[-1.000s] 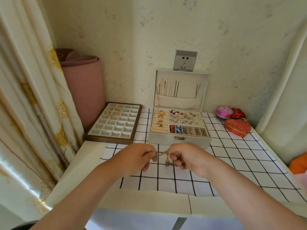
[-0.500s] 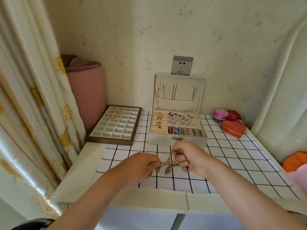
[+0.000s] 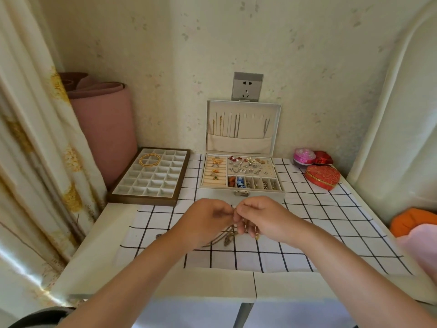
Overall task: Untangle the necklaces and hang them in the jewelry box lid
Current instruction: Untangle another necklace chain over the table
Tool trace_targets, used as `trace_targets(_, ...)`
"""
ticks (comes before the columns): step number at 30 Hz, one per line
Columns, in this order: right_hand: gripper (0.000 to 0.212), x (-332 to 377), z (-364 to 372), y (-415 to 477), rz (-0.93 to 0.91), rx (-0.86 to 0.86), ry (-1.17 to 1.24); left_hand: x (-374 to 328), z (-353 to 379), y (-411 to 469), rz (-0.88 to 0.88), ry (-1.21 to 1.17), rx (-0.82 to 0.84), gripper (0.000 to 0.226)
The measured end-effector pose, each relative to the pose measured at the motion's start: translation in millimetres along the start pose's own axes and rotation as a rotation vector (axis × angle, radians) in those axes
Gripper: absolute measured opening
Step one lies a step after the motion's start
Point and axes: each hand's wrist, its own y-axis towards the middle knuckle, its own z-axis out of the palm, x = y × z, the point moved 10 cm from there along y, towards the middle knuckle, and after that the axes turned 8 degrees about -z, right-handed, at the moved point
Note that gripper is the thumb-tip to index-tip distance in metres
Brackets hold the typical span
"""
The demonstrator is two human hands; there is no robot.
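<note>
Not much to go on here, only the arms made it into the shot. The left hand (image 3: 208, 216) and right hand (image 3: 262, 216) were both bare. So were the left forearm (image 3: 146, 268) and right forearm (image 3: 343, 263), right down to the near edge where the frame cut them off. The wide lens made both forearms look chunky close to the camera and taper toward the wrists. You mostly saw the backs of the hands, knuckles showing as soft bumps. Nails were too small to make out. In the near left corner a dark grey curved edge (image 3: 35, 318) peeked out under the left arm. Might've been clothing, couldn't tell.
</note>
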Motion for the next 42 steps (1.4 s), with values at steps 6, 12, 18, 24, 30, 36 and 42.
trace_targets(6,0.025,-9,-6,-6,0.068,0.007,-0.013,-9,1,4,-0.178,-0.203,0.075,0.022)
trace_targets(12,0.019,-26,-7,-21,0.194,0.119,-0.182,18,26,11,-0.533,0.183,0.191,0.025)
trace_targets(18,0.020,-51,-9,-41,0.381,0.204,-0.302,19,53,-5,-0.454,0.105,0.354,0.018)
trace_targets(24,0.026,-63,-32,-44,0.424,0.042,-0.367,24,57,17,-0.334,0.151,0.197,0.029)
trace_targets(30,0.012,-68,-33,-38,0.300,-0.075,-0.106,9,36,27,-0.111,0.383,-0.104,0.023)
trace_targets(36,0.026,-85,-45,-23,0.266,-0.267,-0.180,8,40,36,-0.020,0.258,-0.144,0.015)
trace_targets(42,0.039,-84,-49,-12,0.222,-0.295,-0.384,-2,52,46,0.124,0.711,-0.163,0.037)
